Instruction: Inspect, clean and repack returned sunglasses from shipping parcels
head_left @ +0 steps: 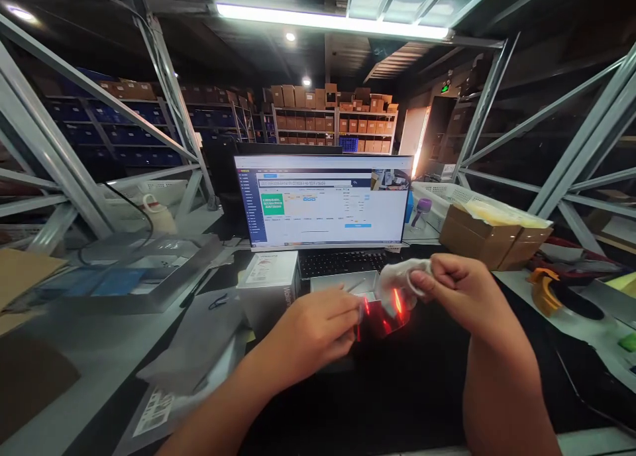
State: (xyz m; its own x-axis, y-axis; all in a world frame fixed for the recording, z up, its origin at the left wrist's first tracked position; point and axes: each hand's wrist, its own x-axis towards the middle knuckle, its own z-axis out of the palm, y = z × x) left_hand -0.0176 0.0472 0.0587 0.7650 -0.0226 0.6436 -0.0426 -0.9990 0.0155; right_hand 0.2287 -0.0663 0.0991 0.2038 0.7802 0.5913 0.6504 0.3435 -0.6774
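Observation:
My right hand (pixel 454 285) is closed on a crumpled, whitish, see-through wrapping (pixel 397 277) that looks like a small plastic bag. Red light streaks shine across the wrapping's lower part and just below it. To its left, my left hand (pixel 325 323) is pinched shut near the red-lit area; what its fingertips hold is hidden. Behind the hands lies a small open pale box (pixel 342 284), partly covered by them. Left of my left hand stands a white carton (pixel 268 290) with a printed label on top.
A monitor (pixel 328 204) and a black keyboard (pixel 338 264) stand at the back. Grey plastic mailing bags (pixel 199 350) lie at left, near a grey tray (pixel 149 277). At right are a cardboard box (pixel 477 237), a tape dispenser (pixel 544 290) and a white basket (pixel 437 201).

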